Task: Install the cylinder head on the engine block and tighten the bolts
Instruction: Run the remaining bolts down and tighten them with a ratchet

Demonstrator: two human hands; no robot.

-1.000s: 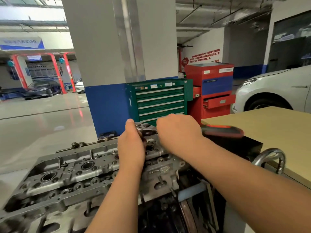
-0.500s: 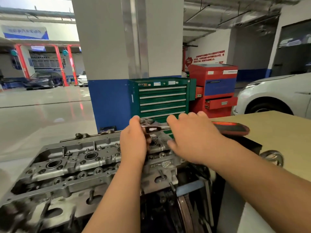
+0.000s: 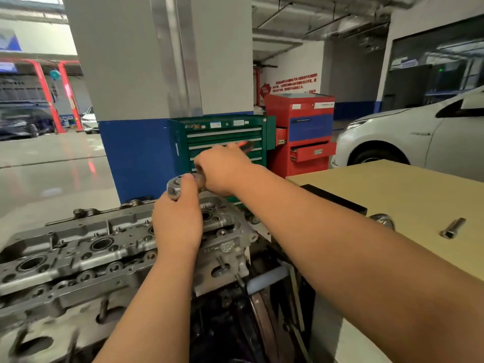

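Note:
The grey metal cylinder head point(image 3: 78, 255) lies on the engine block and fills the lower left. My left hand point(image 3: 178, 221) presses on the round steel head of a ratchet wrench point(image 3: 175, 186) over the cylinder head's far right end. My right hand point(image 3: 222, 171) grips the wrench's shaft just behind its head. The red and black handle tip point(image 3: 246, 145) is blurred and points away from me, past my fingers. Whatever bolt sits under the wrench is hidden by my left hand.
A tan board table point(image 3: 408, 205) stands at right with a loose steel bolt point(image 3: 451, 227) on it. Behind are a green tool cabinet point(image 3: 225, 134), a red tool cabinet point(image 3: 301, 132), a grey and blue pillar point(image 3: 157, 74) and a white car point(image 3: 408, 137).
The wrench handle has swung from pointing right over the table to pointing away from me. My right hand has moved with it, up and left, nearer the wrench head.

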